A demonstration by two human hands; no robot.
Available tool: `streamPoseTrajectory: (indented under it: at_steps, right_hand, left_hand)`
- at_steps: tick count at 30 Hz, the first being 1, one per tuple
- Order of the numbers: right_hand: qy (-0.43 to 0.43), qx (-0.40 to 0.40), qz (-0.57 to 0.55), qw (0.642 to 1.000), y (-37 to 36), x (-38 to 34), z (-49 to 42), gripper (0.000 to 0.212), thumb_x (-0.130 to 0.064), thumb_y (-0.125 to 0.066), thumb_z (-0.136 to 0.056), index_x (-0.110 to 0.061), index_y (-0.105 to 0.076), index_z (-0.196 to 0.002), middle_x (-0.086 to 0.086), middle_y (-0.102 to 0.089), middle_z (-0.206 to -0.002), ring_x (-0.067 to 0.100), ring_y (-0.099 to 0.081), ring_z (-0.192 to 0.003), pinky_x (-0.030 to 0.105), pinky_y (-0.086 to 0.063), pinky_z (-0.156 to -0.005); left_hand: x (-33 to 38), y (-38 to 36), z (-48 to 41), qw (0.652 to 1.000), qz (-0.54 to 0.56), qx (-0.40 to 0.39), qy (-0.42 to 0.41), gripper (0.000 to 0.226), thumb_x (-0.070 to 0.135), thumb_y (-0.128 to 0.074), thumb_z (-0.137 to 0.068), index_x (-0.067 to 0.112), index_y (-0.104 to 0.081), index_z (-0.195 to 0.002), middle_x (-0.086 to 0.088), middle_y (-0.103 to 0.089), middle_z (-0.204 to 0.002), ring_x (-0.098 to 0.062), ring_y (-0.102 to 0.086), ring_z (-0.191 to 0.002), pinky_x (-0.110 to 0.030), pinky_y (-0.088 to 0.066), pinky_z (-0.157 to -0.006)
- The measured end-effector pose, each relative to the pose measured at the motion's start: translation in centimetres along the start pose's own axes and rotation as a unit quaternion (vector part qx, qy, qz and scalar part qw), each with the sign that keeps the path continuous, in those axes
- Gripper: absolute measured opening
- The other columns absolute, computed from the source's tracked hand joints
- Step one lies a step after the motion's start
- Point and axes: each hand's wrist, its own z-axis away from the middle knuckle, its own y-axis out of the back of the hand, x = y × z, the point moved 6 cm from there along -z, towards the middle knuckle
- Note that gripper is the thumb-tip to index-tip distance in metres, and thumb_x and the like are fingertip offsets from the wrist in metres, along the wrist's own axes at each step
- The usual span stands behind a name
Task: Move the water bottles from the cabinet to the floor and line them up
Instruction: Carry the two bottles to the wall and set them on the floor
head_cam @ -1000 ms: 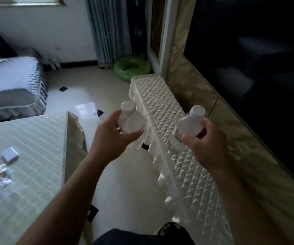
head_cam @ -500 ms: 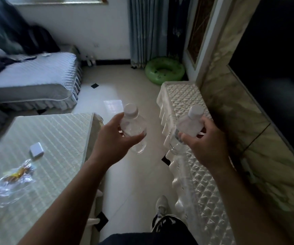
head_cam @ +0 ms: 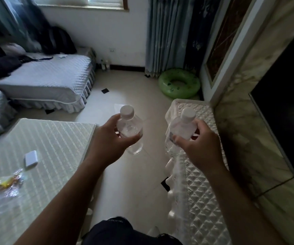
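Note:
I hold two clear water bottles with white caps, one in each hand, in mid-air at chest height. My left hand grips the left bottle around its body, above the pale tiled floor. My right hand grips the right bottle near its shoulder, over the left edge of the long low cabinet, which is covered by a white quilted cloth. Both bottles are roughly upright, caps pointing away from me. No other bottles show on the cabinet top.
A table with a pale striped cloth stands at left, carrying a small white box and a crinkled plastic wrapper. Grey sofas line the far left. A green swim ring lies on the floor beyond the cabinet. A dark screen hangs at right.
The view has swung left and upward, showing more of the room and floor. Both hands keep their bottles at about the same height, and the cabinet has slid to the right of the picture.

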Motion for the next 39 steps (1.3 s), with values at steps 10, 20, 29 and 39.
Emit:
streamPoseTrajectory:
  at_steps: [10,20,29,39]
  right_hand:
    - [0.000,-0.021,0.005,1.000,-5.8,-1.1,-11.4,0.057,-0.049,-0.082,-0.065,-0.023,-0.061,-0.112,-0.006,-0.069,-0.096,0.012,-0.066,-0.084,0.034,-0.056,-0.075]
    - [-0.002,-0.016,0.007,1.000,-14.7,-4.3,-25.8,0.058,-0.045,-0.083,-0.066,-0.021,-0.060,-0.114,-0.008,-0.068,-0.093,0.012,-0.065,-0.083,0.035,-0.056,-0.074]
    - [-0.006,-0.011,-0.003,1.000,-18.5,-6.2,-36.8,0.058,-0.044,-0.082,-0.067,-0.022,-0.060,-0.116,-0.008,-0.068,-0.096,0.010,-0.065,-0.084,0.028,-0.054,-0.073]
    - [0.019,-0.040,-0.028,0.999,-22.1,-4.1,-53.2,0.054,-0.041,-0.082,-0.067,-0.022,-0.062,-0.113,-0.009,-0.069,-0.087,0.005,-0.064,-0.076,0.031,-0.056,-0.070]
  left_hand:
    - [-3.6,-0.4,-11.5,1.000,0.019,0.010,0.016,0.060,0.050,-0.086,-0.063,0.035,-0.060,-0.114,0.015,-0.071,-0.094,0.001,-0.068,-0.084,-0.035,-0.058,-0.080]
    - [-7.2,0.9,-29.3,1.000,0.027,0.002,-0.004,0.064,0.045,-0.087,-0.064,0.031,-0.060,-0.119,0.013,-0.070,-0.099,0.000,-0.066,-0.089,-0.031,-0.057,-0.083]
    - [-8.6,0.8,-42.3,1.000,0.019,-0.011,-0.014,0.067,0.049,-0.087,-0.062,0.033,-0.058,-0.120,0.013,-0.068,-0.103,-0.002,-0.066,-0.092,-0.031,-0.058,-0.083]
    - [-8.8,-3.8,-55.2,1.000,0.008,0.020,0.004,0.068,0.052,-0.085,-0.061,0.032,-0.059,-0.121,0.013,-0.069,-0.102,-0.001,-0.066,-0.092,-0.030,-0.057,-0.083]
